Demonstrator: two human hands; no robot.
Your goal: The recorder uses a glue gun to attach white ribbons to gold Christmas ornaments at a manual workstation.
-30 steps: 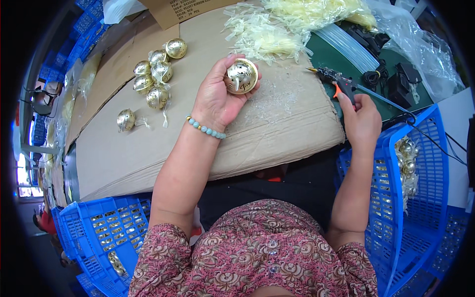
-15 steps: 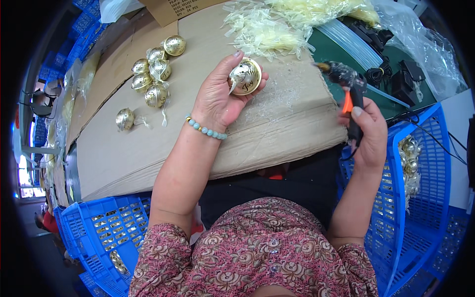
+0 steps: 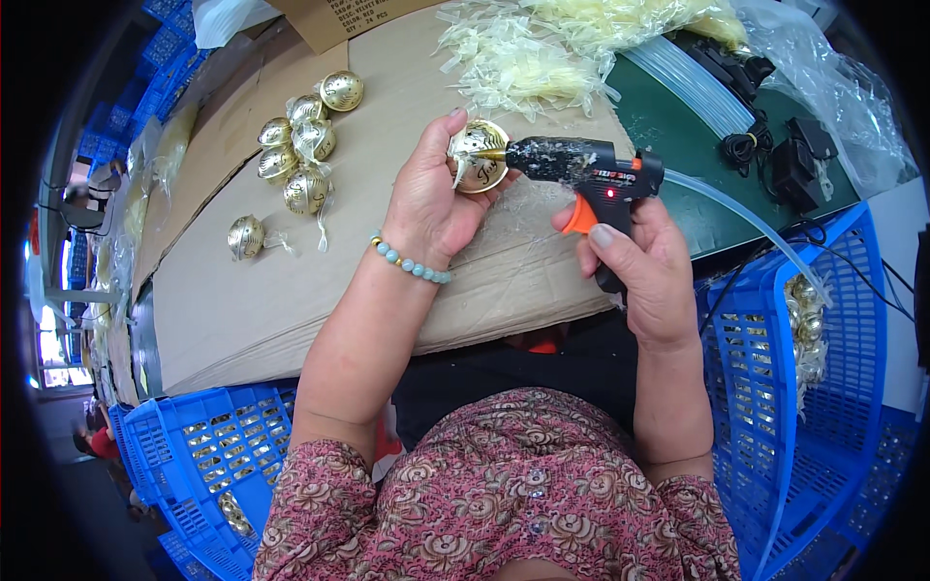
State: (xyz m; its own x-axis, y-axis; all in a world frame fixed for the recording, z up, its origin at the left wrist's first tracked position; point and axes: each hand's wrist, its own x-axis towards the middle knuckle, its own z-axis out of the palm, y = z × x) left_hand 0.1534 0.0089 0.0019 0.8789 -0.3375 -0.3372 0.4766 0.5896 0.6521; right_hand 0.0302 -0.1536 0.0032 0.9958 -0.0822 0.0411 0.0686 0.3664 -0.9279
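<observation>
Cupping the gold ball (image 3: pixel 480 136), left hand (image 3: pixel 436 184) sits over the far middle of the cardboard sheet (image 3: pixel 271 300): palm up, fingers curled beneath, thumb along the ball's left side. Grip looks meant to steady the ball and leave its top face open to the nozzle. Right hand (image 3: pixel 649 266), at the sheet's near right corner, is wrapped round the handle of the black glue gun (image 3: pixel 591 174), fingers by the orange trigger; can't tell if it's squeezed. Gun lies nearly level, nozzle pointing left at the ball; tip touching or just above, can't tell. Glue stick (image 3: pixel 756 228) trails from its back, off the sheet's right side, probably out of the way.

Left forearm slants up across the sheet's front edge, wrist turned palm up. Right forearm comes up nearly straight by the near right corner, elbow low. Other gold balls (image 3: pixel 308 194) on the sheet's left part, apart from the hands, likely for working room. Pale strips (image 3: pixel 528 73) heaped at its far edge, probably for easy reach.
</observation>
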